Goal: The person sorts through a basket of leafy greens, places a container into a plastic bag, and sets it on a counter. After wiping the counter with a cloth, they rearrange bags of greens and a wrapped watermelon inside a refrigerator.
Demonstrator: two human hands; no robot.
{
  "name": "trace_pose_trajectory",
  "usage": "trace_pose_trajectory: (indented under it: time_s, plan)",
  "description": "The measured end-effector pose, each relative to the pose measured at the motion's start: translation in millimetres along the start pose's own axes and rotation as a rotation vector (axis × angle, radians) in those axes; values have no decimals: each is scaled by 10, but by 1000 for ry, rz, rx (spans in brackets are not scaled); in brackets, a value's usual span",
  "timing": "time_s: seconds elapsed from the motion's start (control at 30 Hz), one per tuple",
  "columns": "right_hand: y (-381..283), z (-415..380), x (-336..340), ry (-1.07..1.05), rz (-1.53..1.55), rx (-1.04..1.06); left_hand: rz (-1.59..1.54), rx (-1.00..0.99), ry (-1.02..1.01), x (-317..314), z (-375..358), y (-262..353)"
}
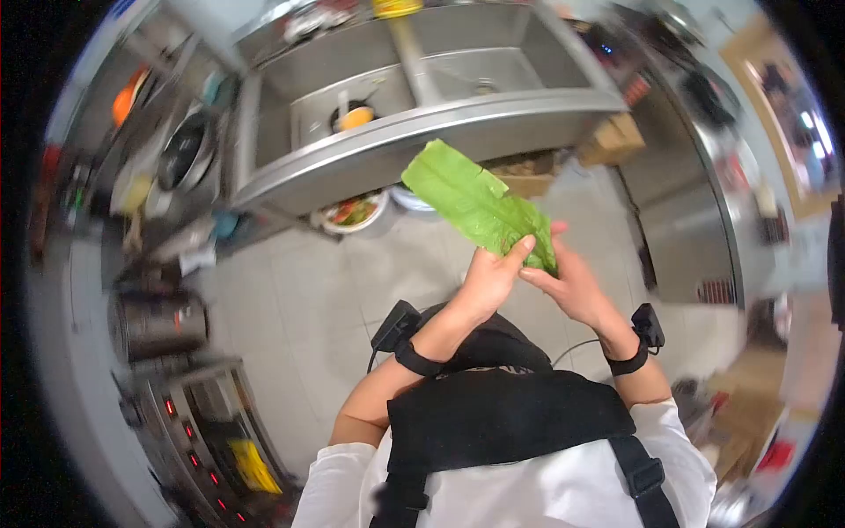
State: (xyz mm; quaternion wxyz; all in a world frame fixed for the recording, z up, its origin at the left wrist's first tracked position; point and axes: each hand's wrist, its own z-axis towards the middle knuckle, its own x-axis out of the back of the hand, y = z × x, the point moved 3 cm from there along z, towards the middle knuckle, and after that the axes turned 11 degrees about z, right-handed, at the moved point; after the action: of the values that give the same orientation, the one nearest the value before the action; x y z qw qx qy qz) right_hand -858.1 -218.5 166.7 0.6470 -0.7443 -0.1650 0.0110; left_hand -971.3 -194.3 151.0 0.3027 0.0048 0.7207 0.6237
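Holding a long green leaf (471, 195) with the left hand (490, 283) and the right hand (574, 280) close together, above the pale tiled floor (308, 282) and on the near side of a steel sink (422, 110). Gripping only the near, right end, with the left thumb pressed on top and the right fingers bent in around the right edge, right thumb close under the left one. Cannot tell how the remaining left fingers lie, being hidden under the leaf. Stretching out flat from there toward the far left, slightly wrinkled, in front of the sink's near wall as seen from above. Wearing a black strapped device (400, 326) on the left wrist and a similar band (627, 356) on the right, over a black apron (510, 418) and white sleeves. Can see two basins in the sink, with a yellow-orange item (357, 118) in the left one. Can also make out a white bucket (374, 222) of mixed scraps below the sink at left, and a cardboard box (612, 139) at its right end. Farther left, can see a round dark pan (183, 150); near left, an appliance with red lights (194, 458) and a yellow packet (255, 466); at right, a steel cabinet (682, 198).
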Motion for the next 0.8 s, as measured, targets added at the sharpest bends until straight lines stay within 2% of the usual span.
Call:
trace_pose_trajectory:
  time_s: [0.03,0.07,0.1,0.17,0.2,0.23,0.3,0.33,0.4,0.43,0.47,0.5,0.53,0.6,0.67,0.7,0.73,0.77,0.8]
  plan:
    - [58,221,-87,-52,-42,65,2,-16,75,175,2,-36]
    - [169,451,-108,-194,-81,-43,-18,4,278,333,9,-137]
    - [306,670,-139,-267,-76,-34,-42,23,481,497,26,-261]
    - [686,1148,-389,-697,-211,31,107,111,607,1023,4,-561]
    - [779,1230,-491,-840,-138,130,105,186,621,1122,-80,-634]
    - [933,1386,-530,-900,-122,142,105,267,635,1166,-140,-712]
    - [1240,1769,-829,-1194,-248,204,-132,406,767,1481,-276,-714]
    - [1448,1977,-982,-1232,-229,204,-139,414,807,1611,-362,-705]
    - [2015,2297,-1540,-1086,83,-369,-148,350,1029,1971,-773,-645]
    - [2384,2383,-1735,-990,228,-652,-159,357,1060,1990,-845,-644]
    - [2730,2523,-1964,-1020,225,-670,-205,322,1176,2023,-888,-578]
    - [3159,2725,-2187,-765,443,-949,-249,278,1287,2077,-935,-537]
    - [3585,2898,-2391,-477,640,-1209,-261,275,1316,2079,-975,-551]
    - [4332,3411,-2885,-211,1153,-1260,-293,253,1422,2043,-1047,-617]
    - [4642,3963,-3091,-225,960,-663,-322,241,1494,1997,-1083,-638]
    - [4567,4092,-3052,111,879,-1037,-336,241,1513,1911,-1136,-664]
    - [4523,4098,-3056,251,713,-1103,-369,225,1528,1834,-1211,-718]
    - [4775,4138,-3081,101,549,-1134,-395,218,1580,1758,-1234,-675]
    - [4639,3993,-3093,7,448,-1050,-403,144,1553,1701,-1201,-543]
